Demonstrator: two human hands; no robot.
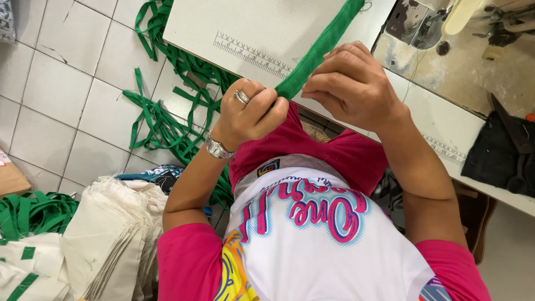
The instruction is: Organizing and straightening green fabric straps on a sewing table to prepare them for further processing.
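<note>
Near end of green fabric strap [320, 47] is pinched by closed fingers of both left hand [251, 114] and right hand [348, 83] at sewing table [223, 22] edge, strap being aligned; feeding toward sewing machine [473, 22] judged to need a straight edge

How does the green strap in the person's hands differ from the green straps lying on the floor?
The green strap is pulled fairly straight across the sewing table, pinched at its near end by the left hand and right hand; the floor straps lie loose, tangled and looped on the tiles, untouched. The held one is single; those are many. Both share the same green colour and narrow band shape.
</note>
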